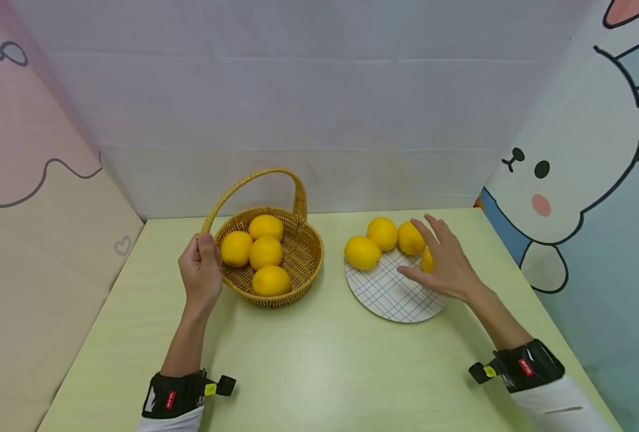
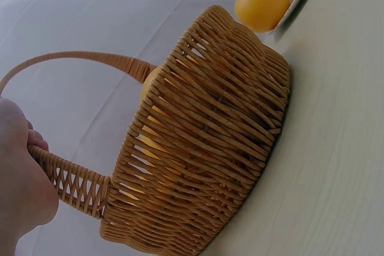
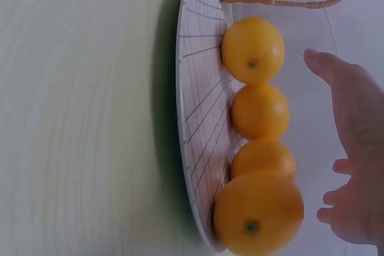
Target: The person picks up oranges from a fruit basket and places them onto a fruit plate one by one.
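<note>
My left hand (image 1: 200,267) grips the handle of a woven wicker basket (image 1: 311,273) at its left side. Several oranges (image 1: 266,251), bright yellow in the head view, lie in the basket's left part; the left wrist view shows its woven side (image 2: 198,130). A round white plate with a blue grid pattern (image 1: 392,294) carries several more oranges (image 1: 362,252) along its far and right edges. Over the plate's right side hovers my right hand (image 1: 446,264), thumb and fingers spread, holding nothing. It partly hides the rightmost orange (image 1: 427,261), seen fully as the nearest orange (image 3: 259,213) in the right wrist view.
Basket and plate stand side by side on a pale green table (image 1: 297,366), with a gap between them. A light cloth wall (image 1: 319,120) rises behind the table's far edge. Printed cartoon panels (image 1: 578,198) flank both sides.
</note>
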Motion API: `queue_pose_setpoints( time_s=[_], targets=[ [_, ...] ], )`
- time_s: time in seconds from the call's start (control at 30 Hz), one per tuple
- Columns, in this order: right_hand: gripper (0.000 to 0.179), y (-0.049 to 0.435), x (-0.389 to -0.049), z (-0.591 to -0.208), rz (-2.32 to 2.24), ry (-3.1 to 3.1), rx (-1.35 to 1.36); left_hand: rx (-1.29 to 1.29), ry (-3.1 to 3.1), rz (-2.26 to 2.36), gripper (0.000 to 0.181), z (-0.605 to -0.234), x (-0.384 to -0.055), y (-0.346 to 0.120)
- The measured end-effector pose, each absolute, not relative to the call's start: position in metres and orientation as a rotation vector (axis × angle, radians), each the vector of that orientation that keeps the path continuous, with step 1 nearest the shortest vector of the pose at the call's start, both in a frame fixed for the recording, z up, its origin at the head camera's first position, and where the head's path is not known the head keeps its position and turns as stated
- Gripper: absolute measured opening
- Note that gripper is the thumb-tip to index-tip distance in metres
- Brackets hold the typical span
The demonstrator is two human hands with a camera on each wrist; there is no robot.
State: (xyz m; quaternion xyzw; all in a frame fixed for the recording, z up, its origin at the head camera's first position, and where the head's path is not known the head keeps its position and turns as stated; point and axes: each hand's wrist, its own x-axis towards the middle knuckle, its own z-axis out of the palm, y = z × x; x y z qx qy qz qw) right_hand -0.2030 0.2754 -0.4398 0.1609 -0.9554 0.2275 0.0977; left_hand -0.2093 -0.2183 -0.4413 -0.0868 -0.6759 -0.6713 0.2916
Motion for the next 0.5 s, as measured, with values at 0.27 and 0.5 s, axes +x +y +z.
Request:
queue_pose_setpoints(
  time_s=[0.27, 0.5],
  targets=[
    [0.104, 0.236, -0.218, -0.431, 0.677, -2.852, 0.618, -0.236, -1.801, -1.783, 0.052, -0.441, -0.21, -0.218],
    [0.102, 0.195, -0.225, -0.421, 0.696, -2.832, 0.787, -0.225, -1.816, -1.757, 0.052, -0.441, -0.211, -0.218]
  ],
)
